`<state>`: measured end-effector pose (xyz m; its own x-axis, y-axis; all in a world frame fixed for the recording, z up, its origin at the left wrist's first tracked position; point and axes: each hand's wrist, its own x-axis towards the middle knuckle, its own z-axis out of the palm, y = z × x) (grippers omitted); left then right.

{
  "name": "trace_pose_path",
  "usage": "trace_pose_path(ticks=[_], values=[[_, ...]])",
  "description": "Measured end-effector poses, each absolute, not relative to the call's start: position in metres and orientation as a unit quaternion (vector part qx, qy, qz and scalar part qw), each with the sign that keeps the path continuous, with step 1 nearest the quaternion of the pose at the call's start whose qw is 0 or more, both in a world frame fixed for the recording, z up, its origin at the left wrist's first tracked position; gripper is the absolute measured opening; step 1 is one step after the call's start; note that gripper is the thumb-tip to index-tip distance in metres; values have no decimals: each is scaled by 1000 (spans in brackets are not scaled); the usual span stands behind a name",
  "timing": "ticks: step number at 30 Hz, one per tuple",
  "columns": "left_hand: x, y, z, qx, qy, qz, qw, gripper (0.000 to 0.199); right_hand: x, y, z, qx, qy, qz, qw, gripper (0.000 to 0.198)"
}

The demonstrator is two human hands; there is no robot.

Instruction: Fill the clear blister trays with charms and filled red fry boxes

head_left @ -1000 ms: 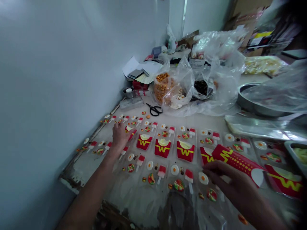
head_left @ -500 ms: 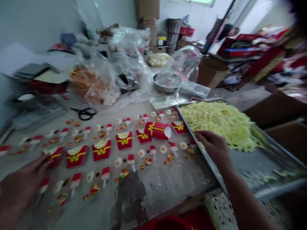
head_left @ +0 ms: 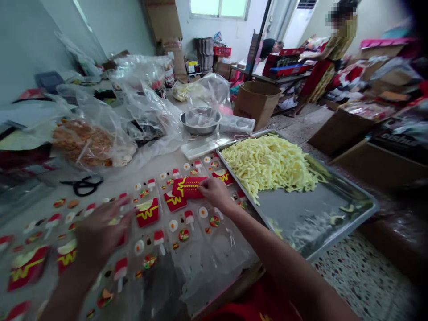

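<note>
My right hand point(head_left: 216, 195) pinches the right end of a red carton point(head_left: 190, 186) with yellow markings, which lies tilted across another carton in the row. My left hand point(head_left: 95, 236) is smeared by motion over the row, above a red carton it partly covers; its grip is unclear. Similar red cartons with a yellow zigzag, such as one carton point(head_left: 147, 212), lie in clear plastic trays point(head_left: 197, 281). Small egg, popsicle, pizza and burger pieces sit around them. Right of my right hand, a metal tray point(head_left: 261, 219) holds a heap of pale yellow strips point(head_left: 270, 165).
Black scissors point(head_left: 82, 185) lie at the left. Behind are a bag of orange-brown pieces point(head_left: 82, 142) and a metal bowl point(head_left: 200, 128). Cardboard boxes point(head_left: 256, 100) stand beyond and to the right. A person point(head_left: 329, 53) stands at the far right; another is partly hidden.
The view has swung right. My right hand has moved from the metal tray's edge to the tilted carton. My left hand has left the far-left carton and moved right along the row.
</note>
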<state>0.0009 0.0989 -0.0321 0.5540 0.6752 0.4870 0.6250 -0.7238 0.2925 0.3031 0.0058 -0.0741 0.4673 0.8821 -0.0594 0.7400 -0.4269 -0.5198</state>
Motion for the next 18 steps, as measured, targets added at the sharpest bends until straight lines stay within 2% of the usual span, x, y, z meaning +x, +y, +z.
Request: trace_pose_path(ticks=[3,6,10,15,16,18], values=[[120,98,-59,961,184,205,32,67,301,-4,-69,-814,-487,164,271,23],[195,85,-68,975,130,176,26,60,301,-24,-60,-797,-506,118,308,20],[213,95,-76,980,104,164,53,61,320,-61,-54,-817,-478,54,316,13],[216,78,-80,974,101,189,69,106,340,-116,-54,-831,-472,24,295,4],[223,64,-76,975,91,188,79,107,341,-124,-53,-824,-485,14,292,4],[240,33,-67,978,69,172,92,96,345,-139,-47,-803,-526,11,280,6]])
